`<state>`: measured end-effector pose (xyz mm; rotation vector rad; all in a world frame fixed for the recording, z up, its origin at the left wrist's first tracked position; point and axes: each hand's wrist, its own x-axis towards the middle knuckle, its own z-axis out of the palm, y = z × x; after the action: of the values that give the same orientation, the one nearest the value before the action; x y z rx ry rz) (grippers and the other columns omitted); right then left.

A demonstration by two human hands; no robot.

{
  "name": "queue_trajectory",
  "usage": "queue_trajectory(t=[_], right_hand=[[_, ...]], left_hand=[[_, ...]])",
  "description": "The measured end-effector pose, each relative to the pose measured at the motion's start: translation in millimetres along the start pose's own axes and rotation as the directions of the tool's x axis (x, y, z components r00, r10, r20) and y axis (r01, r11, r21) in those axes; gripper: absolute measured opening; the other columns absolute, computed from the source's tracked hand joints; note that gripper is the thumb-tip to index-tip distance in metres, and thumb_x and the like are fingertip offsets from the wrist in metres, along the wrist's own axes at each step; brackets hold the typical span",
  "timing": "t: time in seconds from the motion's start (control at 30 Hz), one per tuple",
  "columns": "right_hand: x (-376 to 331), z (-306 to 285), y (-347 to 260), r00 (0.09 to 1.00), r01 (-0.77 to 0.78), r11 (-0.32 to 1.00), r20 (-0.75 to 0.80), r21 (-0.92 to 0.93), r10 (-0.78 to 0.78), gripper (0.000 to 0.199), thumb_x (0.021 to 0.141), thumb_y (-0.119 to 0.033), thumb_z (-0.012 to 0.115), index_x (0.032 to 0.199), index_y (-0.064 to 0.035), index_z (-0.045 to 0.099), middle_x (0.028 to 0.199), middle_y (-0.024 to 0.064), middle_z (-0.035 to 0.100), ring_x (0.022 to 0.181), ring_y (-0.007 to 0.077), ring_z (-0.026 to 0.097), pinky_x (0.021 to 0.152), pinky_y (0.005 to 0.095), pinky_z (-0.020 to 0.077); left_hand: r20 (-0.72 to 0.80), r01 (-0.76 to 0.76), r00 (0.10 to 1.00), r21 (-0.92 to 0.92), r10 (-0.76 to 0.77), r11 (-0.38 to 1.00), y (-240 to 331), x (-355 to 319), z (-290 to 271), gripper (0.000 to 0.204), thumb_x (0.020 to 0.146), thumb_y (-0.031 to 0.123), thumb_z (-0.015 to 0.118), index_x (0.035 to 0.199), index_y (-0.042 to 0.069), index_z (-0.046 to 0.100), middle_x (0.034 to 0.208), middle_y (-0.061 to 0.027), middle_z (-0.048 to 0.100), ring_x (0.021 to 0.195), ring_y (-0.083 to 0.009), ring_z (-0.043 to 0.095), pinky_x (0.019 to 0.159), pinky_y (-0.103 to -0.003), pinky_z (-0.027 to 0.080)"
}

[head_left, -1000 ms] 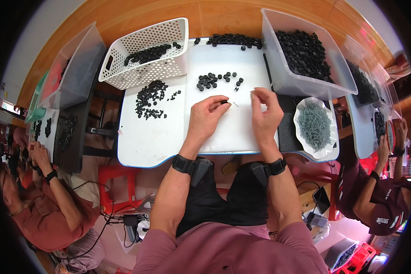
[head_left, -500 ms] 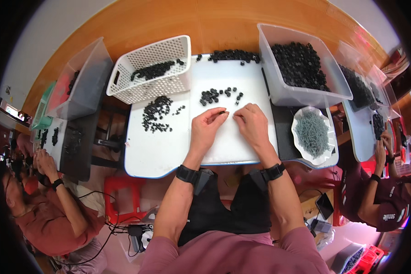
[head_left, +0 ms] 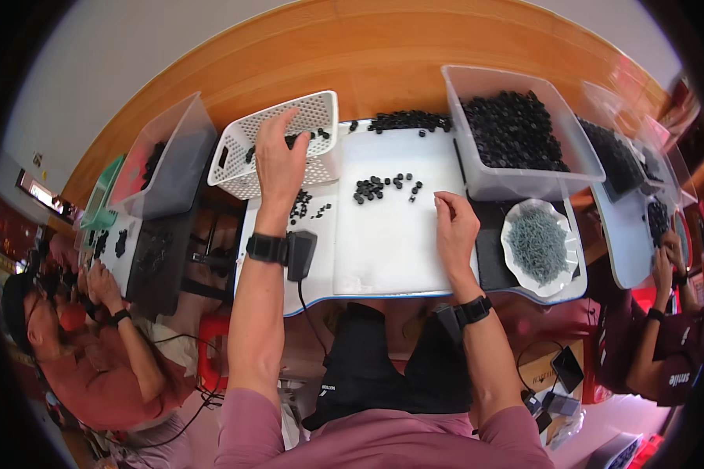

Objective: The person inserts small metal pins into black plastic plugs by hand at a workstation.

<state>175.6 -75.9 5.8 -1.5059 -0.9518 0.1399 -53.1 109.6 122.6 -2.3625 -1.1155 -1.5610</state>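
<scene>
My left hand (head_left: pixel 280 162) is over the near side of the white perforated basket (head_left: pixel 238 181), thumb and fingers apart. Small black parts (head_left: pixel 318 134) lie inside that basket, partly hidden by the hand. Resting near the right edge of the white work sheet (head_left: pixel 383 254), my right hand (head_left: pixel 457 230) has its fingers curled and pressed together; whatever they hold, if anything, is hidden. Just left of it sits a loose group of black cylindrical pieces (head_left: pixel 370 188). Smaller black bits (head_left: pixel 299 205) lie beneath my left wrist, partly covered.
A clear bin (head_left: pixel 524 181) full of black pieces stands back right, before a scalloped white dish (head_left: pixel 508 262) of grey-green screws (head_left: pixel 538 244). More black pieces (head_left: pixel 409 120) line the table's back edge. Another bin (head_left: pixel 160 184) is at left. People work on both sides.
My left hand has left the middle of the sheet and moved up and left to the basket, its fingers parting. My right hand has shifted slightly right. The view has tilted a little.
</scene>
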Motion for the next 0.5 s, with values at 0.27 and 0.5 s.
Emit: queue_trajectory(t=[0.27,0.5], right_hand=[[2,4,3,1.000,-0.012,1.000,0.001,0.025,0.012,0.010,0.094,-0.006,0.070,0.100,0.0016,0.074,0.091,0.0142,0.074,0.071,0.0228,0.067,0.068,0.0335,0.0540],[0,2,4,1.000,-0.025,1.000,0.011,0.014,0.025,0.010,0.093,-0.006,0.071,0.100,0.0004,0.074,0.091,0.0138,0.074,0.069,0.0229,0.068,0.066,0.0340,0.0540]], left_hand=[[0.569,0.284,0.807,-0.135,-0.160,0.949,77,-96,85,0.025,0.089,0.028,0.078,0.099,0.005,0.081,0.091,-0.0153,0.072,0.080,-0.0300,0.069,0.074,-0.039,0.054],[0.644,0.299,0.749,-0.116,-0.158,0.947,97,-108,92,0.022,0.087,0.023,0.077,0.102,0.007,0.081,0.090,-0.0147,0.070,0.088,-0.0310,0.067,0.081,-0.042,0.052]])
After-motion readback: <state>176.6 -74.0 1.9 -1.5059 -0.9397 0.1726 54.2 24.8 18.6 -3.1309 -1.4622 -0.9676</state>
